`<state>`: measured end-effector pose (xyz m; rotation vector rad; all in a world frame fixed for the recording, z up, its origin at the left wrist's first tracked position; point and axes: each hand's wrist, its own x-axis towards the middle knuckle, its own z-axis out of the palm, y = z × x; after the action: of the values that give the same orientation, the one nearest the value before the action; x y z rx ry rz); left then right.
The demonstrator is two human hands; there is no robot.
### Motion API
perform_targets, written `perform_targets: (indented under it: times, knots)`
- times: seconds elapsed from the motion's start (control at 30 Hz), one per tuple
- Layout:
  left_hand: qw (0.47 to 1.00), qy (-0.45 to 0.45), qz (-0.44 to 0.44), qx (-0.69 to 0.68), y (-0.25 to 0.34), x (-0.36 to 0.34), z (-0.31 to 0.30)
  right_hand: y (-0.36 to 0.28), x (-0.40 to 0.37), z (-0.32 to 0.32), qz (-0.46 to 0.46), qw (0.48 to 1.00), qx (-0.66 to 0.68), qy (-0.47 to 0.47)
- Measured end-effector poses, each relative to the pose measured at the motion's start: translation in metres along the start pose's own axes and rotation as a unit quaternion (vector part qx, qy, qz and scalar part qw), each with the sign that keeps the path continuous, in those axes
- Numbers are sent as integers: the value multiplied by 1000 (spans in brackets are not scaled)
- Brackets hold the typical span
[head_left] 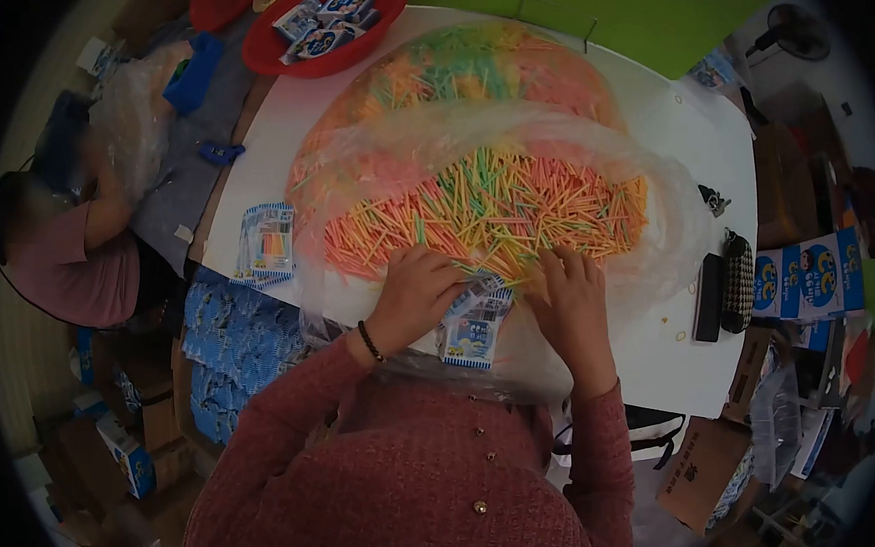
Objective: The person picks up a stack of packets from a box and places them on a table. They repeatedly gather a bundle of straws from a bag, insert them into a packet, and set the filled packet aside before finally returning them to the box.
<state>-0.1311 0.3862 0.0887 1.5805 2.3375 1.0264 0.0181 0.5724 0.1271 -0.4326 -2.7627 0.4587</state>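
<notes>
A big heap of thin pastel sticks [482,201], pink, yellow, orange and green, lies in a clear plastic bag [672,203] on the table. At the heap's near edge, my left hand [418,294] has its fingers curled together; what they hold is hidden. Opposite it, my right hand [568,304] is open, fingers apart and tips among the sticks. Between the hands lie small blue-and-white printed packets [470,342], overlapping on the plastic, the upper one tilted near my left thumb.
More packets [266,243] lie to the left. A red basin [380,31] with filled packets stands at the back left. A black case [708,298] and checked pouch [739,282] are at right. Another person [78,252] sits at left; cartons [706,470] surround the table.
</notes>
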Motion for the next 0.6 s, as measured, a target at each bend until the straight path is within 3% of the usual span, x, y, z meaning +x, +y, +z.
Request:
perform_targets:
  times: [0.1, 0.17, 0.27, 0.33, 0.43, 0.5, 0.53, 0.6]
  knots:
    - [999, 45, 23, -6, -4, -3, -10, -7, 21, 18, -50, 998, -37, 12]
    - [998, 61, 31, -15, 3, -6, -13, -11, 31, 31, -28, 998, -60, -23]
    - [992, 14, 77, -103, 14, -16, -2, -20, 38, 49, -18, 989, -135, -61]
    - [984, -72, 149, -63, 7, -24, 28, -20, 37, 60, -30, 980, -189, -59]
    - [983, -60, 173, 5, 4, -27, 35, -7, 33, 65, -25, 972, -232, -27]
    - [983, -69, 167, 16, -1, -23, 26, 10, 29, 53, -26, 993, -109, -35]
    - [983, -82, 160, 31, -3, -22, 23, 17, 28, 47, -32, 992, -114, -38]
    - [984, -74, 164, 9, -7, -21, 23, 23, 30, 33, 34, 990, 130, -33]
